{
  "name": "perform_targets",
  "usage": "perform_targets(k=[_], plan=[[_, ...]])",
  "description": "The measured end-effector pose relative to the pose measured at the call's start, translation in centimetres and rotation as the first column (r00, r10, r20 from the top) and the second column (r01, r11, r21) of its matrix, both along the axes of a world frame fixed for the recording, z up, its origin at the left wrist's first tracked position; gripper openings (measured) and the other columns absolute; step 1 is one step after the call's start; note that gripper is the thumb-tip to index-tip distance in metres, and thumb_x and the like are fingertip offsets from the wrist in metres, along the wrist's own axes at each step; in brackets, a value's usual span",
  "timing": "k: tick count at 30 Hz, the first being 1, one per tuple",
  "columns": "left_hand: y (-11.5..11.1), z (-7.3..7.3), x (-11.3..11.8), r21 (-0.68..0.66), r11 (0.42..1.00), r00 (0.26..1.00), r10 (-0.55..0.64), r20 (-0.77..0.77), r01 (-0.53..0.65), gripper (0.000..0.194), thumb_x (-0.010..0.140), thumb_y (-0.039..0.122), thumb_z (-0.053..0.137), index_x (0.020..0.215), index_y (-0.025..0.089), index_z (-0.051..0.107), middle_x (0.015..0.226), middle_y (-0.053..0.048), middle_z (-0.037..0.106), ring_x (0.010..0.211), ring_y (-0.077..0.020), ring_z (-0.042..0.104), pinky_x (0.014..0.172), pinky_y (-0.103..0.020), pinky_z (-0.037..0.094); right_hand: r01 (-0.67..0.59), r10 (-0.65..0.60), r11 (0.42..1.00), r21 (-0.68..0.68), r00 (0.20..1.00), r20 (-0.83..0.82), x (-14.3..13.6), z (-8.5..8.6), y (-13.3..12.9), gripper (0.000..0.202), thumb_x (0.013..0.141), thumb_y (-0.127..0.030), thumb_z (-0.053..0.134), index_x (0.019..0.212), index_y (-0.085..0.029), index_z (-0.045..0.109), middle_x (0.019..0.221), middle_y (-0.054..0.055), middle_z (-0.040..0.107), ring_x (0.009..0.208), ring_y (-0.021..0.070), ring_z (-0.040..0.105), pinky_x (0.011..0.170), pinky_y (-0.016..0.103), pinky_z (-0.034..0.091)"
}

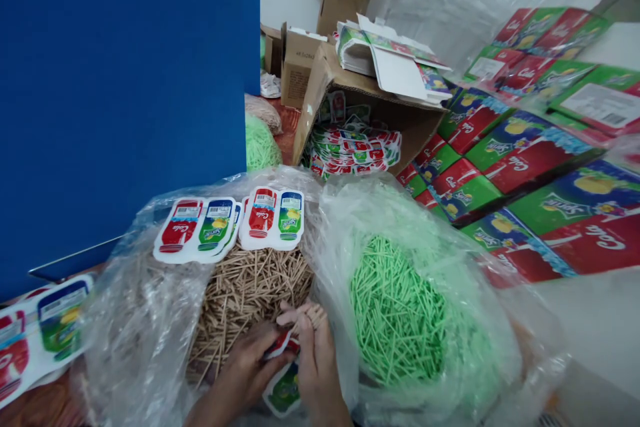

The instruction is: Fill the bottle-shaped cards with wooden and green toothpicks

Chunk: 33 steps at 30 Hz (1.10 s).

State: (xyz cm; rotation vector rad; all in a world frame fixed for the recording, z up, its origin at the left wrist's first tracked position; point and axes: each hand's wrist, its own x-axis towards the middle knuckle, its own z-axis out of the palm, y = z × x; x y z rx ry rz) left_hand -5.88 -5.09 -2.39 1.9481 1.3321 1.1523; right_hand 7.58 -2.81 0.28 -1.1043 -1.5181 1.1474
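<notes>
Low in the middle, my left hand [253, 361] is closed on a double plastic packet [286, 388] printed in red Cola and green Sprite colours. Beside it, my right hand [320, 363] pinches a small bundle of light-brown sticks [314, 315] at the packet's upper end; whether any stick is inside the packet, I cannot tell. Both hands are over an opened clear bag full of loose brown sticks [253, 280]. Flat packets [197, 230] and further packets [273, 218] lie on the bag's far side. To the right, another clear bag holds bright green sticks [397, 313].
A large blue board [125, 93] fills the left side. More packets [43, 327] lie at lower left. An open carton [320, 73] behind the bags contains many packets [355, 150], with folded printed boxes [387, 57] on top. Printed Cola and Sprite boxes [525, 160] are stacked on the right.
</notes>
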Motion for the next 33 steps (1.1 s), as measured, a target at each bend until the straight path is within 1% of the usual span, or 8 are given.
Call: perform_targets(k=[4,6,11,17,22,27,30,33], plan=[[-0.4,-0.2,-0.6,-0.156,0.987,0.994,-0.005,0.105,0.021,0.031,0.092,0.032,0.047,0.116,0.024,0.066,0.11,-0.007,0.072,0.1,-0.0186,0.066,0.09,-0.025,0.049,-0.136,0.067,0.96,0.247,0.961,0.268,0.6,0.2,-0.3,0.025,0.096,-0.019,0.036,0.111,-0.022,0.055,0.112,0.007,0.065,0.121,0.0199,0.052,0.108,0.043,0.033],[-0.6,-0.5,-0.7,-0.269,0.963,0.986,0.029,0.165,0.017,0.033,0.093,0.035,0.044,0.113,0.026,0.068,0.111,-0.005,0.072,0.101,-0.0179,0.066,0.09,-0.025,0.049,-0.181,0.067,0.933,0.312,0.937,0.343,1.2,0.3,-0.5,0.03,0.094,-0.016,0.04,0.122,-0.023,0.049,0.121,0.008,0.061,0.123,0.0208,0.05,0.105,0.043,0.039],[-1.0,-1.1,-0.6,-0.407,0.911,0.972,0.032,0.234,0.068,0.037,0.092,0.043,0.042,0.109,0.026,0.07,0.103,-0.003,0.075,0.096,-0.0187,0.068,0.085,-0.024,0.052,-0.236,0.06,0.894,0.382,0.906,0.42,3.2,0.9,-0.5,0.059,0.096,-0.017,0.033,0.148,-0.016,0.004,0.139,0.015,0.046,0.128,0.0211,0.044,0.101,0.038,0.044],[-0.7,-1.0,-0.6,-0.332,0.939,0.969,-0.008,0.245,0.092,0.036,0.093,0.041,0.043,0.112,0.025,0.069,0.106,-0.004,0.074,0.097,-0.0175,0.067,0.086,-0.023,0.05,-0.454,0.1,0.747,0.486,0.799,0.594,4.6,1.1,0.2,0.05,0.094,-0.013,0.04,0.142,-0.015,0.029,0.135,0.01,0.052,0.131,0.021,0.04,0.108,0.04,0.035],[-0.4,-0.7,-0.5,-0.299,0.953,0.978,0.005,0.209,0.059,0.031,0.091,0.035,0.046,0.108,0.026,0.071,0.097,-0.003,0.076,0.087,-0.0179,0.069,0.08,-0.025,0.053,-0.416,0.17,0.8,0.433,0.848,0.502,4.9,1.8,0.3,0.038,0.091,-0.009,0.042,0.128,-0.019,0.047,0.125,0.008,0.058,0.127,0.0206,0.043,0.103,0.039,0.04],[-0.8,-1.2,-2.5,-0.316,0.938,0.967,0.199,0.158,-0.141,0.031,0.089,0.036,0.047,0.102,0.027,0.073,0.102,-0.003,0.075,0.096,-0.0204,0.068,0.085,-0.029,0.052,-0.114,0.006,0.904,0.411,0.967,0.254,6.1,1.2,-0.7,0.019,0.093,-0.015,0.041,0.107,-0.022,0.054,0.103,0.004,0.063,0.099,0.0144,0.059,0.086,0.026,0.048],[-1.3,-1.8,-4.4,-0.321,0.911,0.937,0.319,0.146,-0.26,0.035,0.087,0.045,0.048,0.101,0.025,0.074,0.106,-0.004,0.074,0.1,-0.0228,0.067,0.09,-0.033,0.051,-0.462,0.265,0.841,0.282,0.806,0.529,6.1,-1.7,-1.8,0.005,0.089,-0.019,0.053,0.09,-0.021,0.057,0.082,0.0,0.066,0.076,0.0145,0.063,0.07,0.023,0.05],[-1.8,-2.1,-5.6,-0.336,0.877,0.897,0.413,0.159,-0.344,0.042,0.085,0.052,0.049,0.099,0.022,0.074,0.105,-0.007,0.074,0.1,-0.0244,0.067,0.088,-0.034,0.053,-0.599,0.193,0.778,0.187,0.512,0.837,5.1,-5.3,-2.7,0.015,0.082,-0.01,0.059,0.093,-0.019,0.06,0.087,0.003,0.069,0.078,0.0185,0.065,0.071,0.027,0.05]])
